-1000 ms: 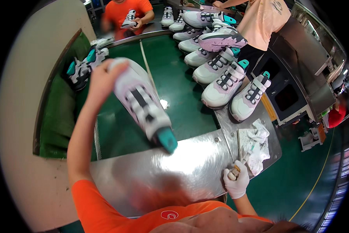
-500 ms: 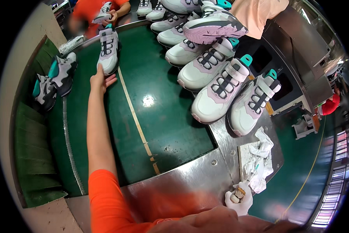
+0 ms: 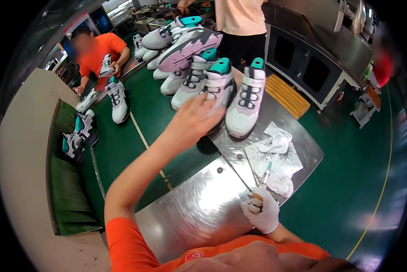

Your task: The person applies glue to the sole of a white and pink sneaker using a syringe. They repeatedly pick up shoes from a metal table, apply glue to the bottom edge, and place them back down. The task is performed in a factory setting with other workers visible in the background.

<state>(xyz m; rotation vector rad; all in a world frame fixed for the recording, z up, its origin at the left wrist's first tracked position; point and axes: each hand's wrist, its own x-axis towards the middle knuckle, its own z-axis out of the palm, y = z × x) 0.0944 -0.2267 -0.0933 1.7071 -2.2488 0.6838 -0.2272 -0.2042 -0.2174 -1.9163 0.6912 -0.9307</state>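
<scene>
My bare left hand [image 3: 195,119] reaches out over the green conveyor belt [image 3: 135,136], fingers spread and holding nothing. Its fingertips are at the toe of a white sneaker with a teal heel tab [image 3: 218,86]. A matching sneaker [image 3: 246,97] stands just right of it, with its toe on the metal plate [image 3: 199,208]. My right hand [image 3: 261,212], in a white glove, is closed on a thin brush-like tool [image 3: 263,179] near the plate's right edge, tip pointing up toward crumpled white rags [image 3: 276,154].
Several more sneakers line the belt behind, and one [image 3: 117,99] stands alone at far left. A person in an orange shirt [image 3: 99,47] holds a shoe. A person in a peach top [image 3: 242,18] stands at the back. A grey metal cabinet [image 3: 312,63] is on the right.
My left hand set a sneaker down far out on the belt, let go, and has swung right to the row of sneakers. My right hand has stayed on the tool.
</scene>
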